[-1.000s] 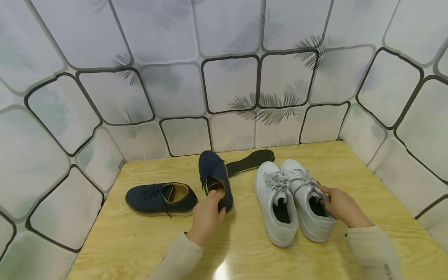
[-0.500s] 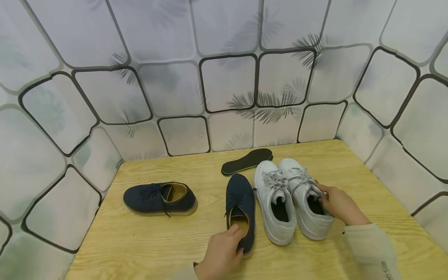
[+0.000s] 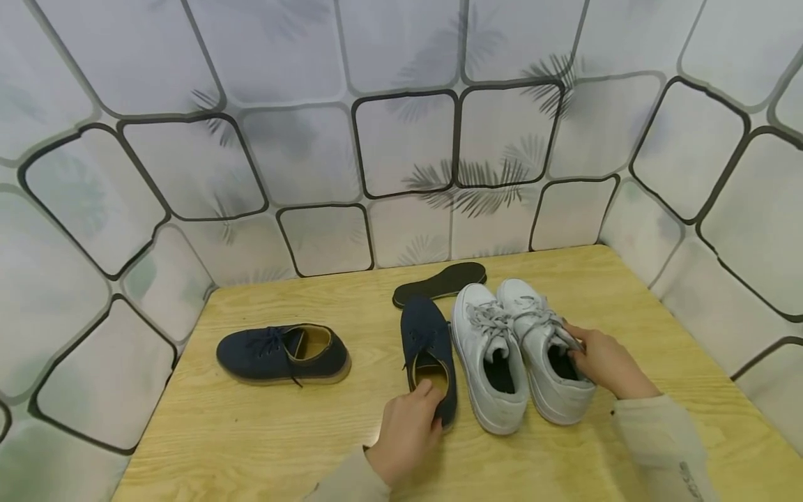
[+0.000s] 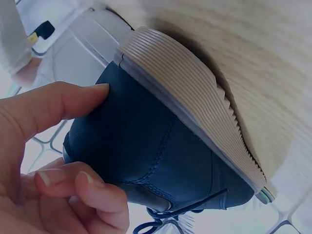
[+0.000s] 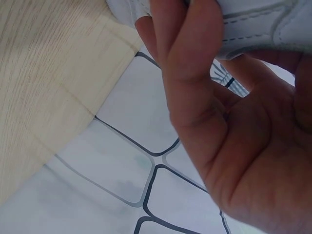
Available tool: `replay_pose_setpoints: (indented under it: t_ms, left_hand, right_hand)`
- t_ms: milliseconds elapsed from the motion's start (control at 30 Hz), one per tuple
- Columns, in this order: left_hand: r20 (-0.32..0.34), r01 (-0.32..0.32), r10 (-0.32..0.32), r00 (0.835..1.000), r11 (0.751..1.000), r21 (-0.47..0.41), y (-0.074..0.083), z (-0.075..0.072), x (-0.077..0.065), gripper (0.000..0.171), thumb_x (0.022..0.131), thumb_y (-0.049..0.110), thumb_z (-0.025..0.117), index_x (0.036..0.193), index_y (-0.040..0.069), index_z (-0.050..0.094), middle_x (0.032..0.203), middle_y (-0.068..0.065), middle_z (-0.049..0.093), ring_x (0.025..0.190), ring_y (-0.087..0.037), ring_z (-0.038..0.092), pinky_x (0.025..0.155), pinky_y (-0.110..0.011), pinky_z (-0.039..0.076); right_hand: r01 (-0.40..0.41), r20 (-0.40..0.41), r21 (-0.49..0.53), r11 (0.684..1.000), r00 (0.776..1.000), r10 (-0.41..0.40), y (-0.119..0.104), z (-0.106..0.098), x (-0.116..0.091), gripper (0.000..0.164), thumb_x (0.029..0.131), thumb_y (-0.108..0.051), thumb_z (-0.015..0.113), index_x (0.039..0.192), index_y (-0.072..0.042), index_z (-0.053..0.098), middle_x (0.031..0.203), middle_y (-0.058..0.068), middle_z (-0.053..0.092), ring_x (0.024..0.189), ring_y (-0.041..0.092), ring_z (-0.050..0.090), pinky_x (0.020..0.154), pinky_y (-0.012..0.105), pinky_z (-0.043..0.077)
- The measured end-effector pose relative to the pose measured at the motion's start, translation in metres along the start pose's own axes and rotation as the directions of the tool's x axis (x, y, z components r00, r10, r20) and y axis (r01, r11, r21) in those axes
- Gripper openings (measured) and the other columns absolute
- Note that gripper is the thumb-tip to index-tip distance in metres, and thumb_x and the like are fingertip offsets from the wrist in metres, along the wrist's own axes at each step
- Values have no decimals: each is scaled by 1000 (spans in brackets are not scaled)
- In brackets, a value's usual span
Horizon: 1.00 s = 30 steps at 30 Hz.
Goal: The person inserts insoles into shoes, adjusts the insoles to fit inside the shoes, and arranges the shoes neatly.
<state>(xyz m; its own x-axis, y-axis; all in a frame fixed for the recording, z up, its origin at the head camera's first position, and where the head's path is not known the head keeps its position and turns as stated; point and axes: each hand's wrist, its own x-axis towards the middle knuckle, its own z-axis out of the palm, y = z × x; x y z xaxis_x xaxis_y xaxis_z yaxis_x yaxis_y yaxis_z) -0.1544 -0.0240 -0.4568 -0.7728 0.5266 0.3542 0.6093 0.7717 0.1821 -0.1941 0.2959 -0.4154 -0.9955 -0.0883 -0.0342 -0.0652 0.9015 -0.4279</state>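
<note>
My left hand (image 3: pixel 408 427) grips the heel of a navy lace-up shoe (image 3: pixel 428 331), with fingers inside its opening and the thumb on the back. Its ribbed tan sole (image 4: pixel 180 83) shows in the left wrist view. This shoe stands toe away, close along the left side of a white sneaker (image 3: pixel 488 390). A second white sneaker (image 3: pixel 544 380) stands beside that one, and my right hand (image 3: pixel 611 362) holds its right side at the collar. The other navy shoe (image 3: pixel 270 353) lies to the left, its toe pointing left.
A black insole (image 3: pixel 442 280) lies at the back of the wooden table (image 3: pixel 263 439), just behind the navy shoe's toe. Patterned cloth walls (image 3: pixel 401 160) enclose the table at the back and both sides.
My left hand has carried the navy shoe to the right and nearer to me, up beside the white sneakers, then slightly back. My right hand keeps its place on the sneaker.
</note>
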Motion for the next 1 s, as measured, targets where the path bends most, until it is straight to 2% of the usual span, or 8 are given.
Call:
replay_pose_setpoints:
  t_ms: [233,467,600,700,767,833,933,1000]
  left_hand:
    - [17,-17,17,1000,1000,-4,-5,0,7,23,66,15,74,85,14,61,76,4,48,47,-9,48,42,-21,37]
    - [43,-59,58,997,998,30,-3,-4,8,27,66,19,76,88,15,63,74,4,47,43,-6,43,40,-20,36]
    - [115,-81,76,990,996,37,-3,-9,10,29,69,25,74,93,14,61,78,4,49,47,-6,46,42,-20,37]
    - [199,-82,93,976,995,-65,-11,-22,16,29,75,34,68,96,15,61,80,6,53,56,-5,51,47,-19,39]
    - [218,-57,88,972,988,-145,-22,-33,26,27,79,37,63,94,15,63,78,7,56,59,-3,52,49,-18,40]
    - [213,-8,54,976,978,-209,-38,-44,42,23,83,37,59,90,15,65,75,8,58,61,-2,52,52,-18,40]
    - [192,70,-37,981,984,-166,-65,-53,74,16,85,29,58,85,15,66,73,7,61,58,-4,52,52,-20,42]
    - [216,130,-106,971,986,-101,-80,-52,99,12,86,23,58,85,14,66,75,5,62,59,-5,53,54,-22,43]
  right_hand:
    - [17,2,15,1000,1000,-17,0,1,3,50,81,-3,53,128,8,38,71,16,59,45,15,36,43,29,31]
    - [-1,6,16,1000,1000,1,0,-2,4,51,81,-4,52,129,8,37,74,17,60,44,15,37,43,29,31]
    - [-5,5,20,1000,1000,5,-1,-2,4,51,82,-4,52,129,8,37,74,17,60,44,15,37,43,29,32]
    - [-2,-2,20,1000,1000,2,-2,-2,3,51,81,-4,52,128,7,37,75,17,60,46,15,38,44,29,32]
    - [-7,3,23,1000,1000,7,-3,-1,3,51,81,-4,53,129,7,37,71,13,58,46,15,38,44,29,32]
    - [-14,10,23,1000,1000,14,-3,0,2,51,82,-5,52,129,7,37,66,9,56,46,15,38,44,29,31]
    - [-31,14,23,999,999,31,-3,1,1,51,82,-5,52,130,6,37,59,4,49,45,15,37,43,29,31]
    - [-30,9,18,999,1000,30,-2,1,-1,51,82,-5,52,130,5,37,57,3,46,46,15,36,44,29,30]
